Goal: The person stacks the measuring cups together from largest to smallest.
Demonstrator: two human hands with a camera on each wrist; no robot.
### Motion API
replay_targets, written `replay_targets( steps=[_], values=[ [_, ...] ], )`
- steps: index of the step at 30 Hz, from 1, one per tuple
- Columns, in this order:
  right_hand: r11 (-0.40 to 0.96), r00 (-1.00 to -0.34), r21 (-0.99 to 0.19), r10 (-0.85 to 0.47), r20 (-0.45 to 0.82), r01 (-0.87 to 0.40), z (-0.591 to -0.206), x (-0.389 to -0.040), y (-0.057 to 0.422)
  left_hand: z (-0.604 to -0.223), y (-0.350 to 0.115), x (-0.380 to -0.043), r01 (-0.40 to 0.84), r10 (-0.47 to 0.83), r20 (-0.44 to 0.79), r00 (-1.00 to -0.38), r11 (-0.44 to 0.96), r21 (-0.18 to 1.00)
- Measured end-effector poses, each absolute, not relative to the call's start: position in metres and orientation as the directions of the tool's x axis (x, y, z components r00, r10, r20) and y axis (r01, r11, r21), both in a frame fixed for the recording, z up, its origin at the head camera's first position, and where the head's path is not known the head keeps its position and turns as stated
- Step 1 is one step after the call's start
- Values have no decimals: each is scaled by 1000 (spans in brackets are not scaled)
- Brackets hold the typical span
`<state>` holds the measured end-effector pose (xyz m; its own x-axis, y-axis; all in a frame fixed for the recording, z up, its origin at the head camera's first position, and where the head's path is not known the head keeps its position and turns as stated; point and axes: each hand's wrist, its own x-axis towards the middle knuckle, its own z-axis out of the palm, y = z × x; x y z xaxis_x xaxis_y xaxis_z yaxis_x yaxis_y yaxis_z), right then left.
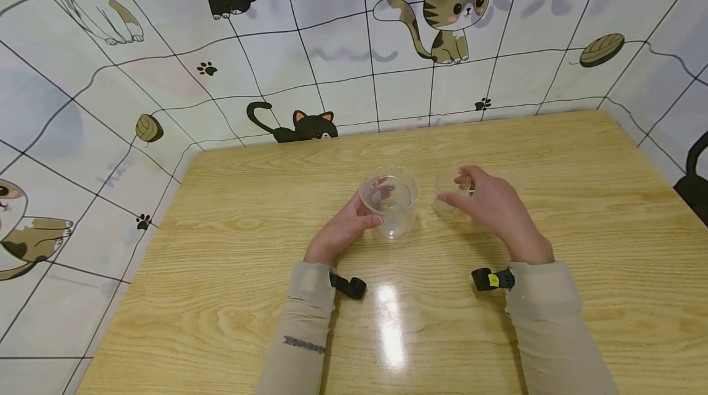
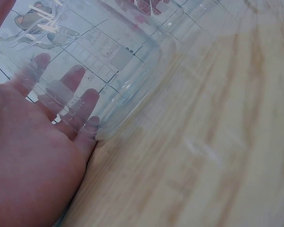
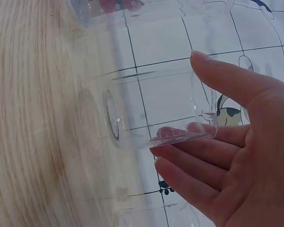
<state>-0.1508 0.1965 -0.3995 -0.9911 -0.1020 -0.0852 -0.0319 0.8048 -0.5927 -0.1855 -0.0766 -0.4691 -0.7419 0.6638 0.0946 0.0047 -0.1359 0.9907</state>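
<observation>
In the head view, two hands and two clear beakers can be counted at the middle of the wooden table [image 1: 232, 260], toward the patterned wall [image 1: 343, 57]. The large beaker [image 1: 395, 214] is held by the left hand [image 1: 347, 223], its thumb wrapped on the near side and its fingers seen through the clear wall. The small beaker [image 1: 445, 183], just to the right and apart from it, is held between the thumb and fingers of the right hand [image 1: 495, 204]. One black device is worn on each wrist; the right one [image 1: 487, 279] is marked with a yellow label [image 1: 494, 280]. Dark lettering [image 1: 304, 344] on the left sleeve cannot be read.

In the left wrist view, four fingertips are seen through the large beaker, on which pale printed markings [image 2: 75, 106] are too faint to be read.

In the right wrist view, the small beaker is flanked by the thumb at its rim and the fingers along its side; how firmly it is gripped cannot be told. Fine scale marks are seen on it. Part of a third clear vessel [image 3: 156, 216] is shown at the lower edge.
</observation>
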Motion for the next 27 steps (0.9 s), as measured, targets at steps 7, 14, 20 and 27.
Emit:
replay_targets(
  steps=[7,14,20,27],
  values=[
    [785,-998,-617,-69,-8,-49,-397,-150,194,-459,-77,-180,-3,667,93,-739,-142,990],
    [764,-997,-641,-27,76,-69,-392,-151,190,-449,-75,-177,-4,668,96,-738,-146,989],
    [729,-987,-678,12,159,-100,-388,-150,186,-448,-74,-178,1,671,100,-735,-146,989],
    [679,-975,-725,58,213,-118,-383,-145,180,-449,-74,-177,-1,671,96,-735,-143,990]
  ],
)
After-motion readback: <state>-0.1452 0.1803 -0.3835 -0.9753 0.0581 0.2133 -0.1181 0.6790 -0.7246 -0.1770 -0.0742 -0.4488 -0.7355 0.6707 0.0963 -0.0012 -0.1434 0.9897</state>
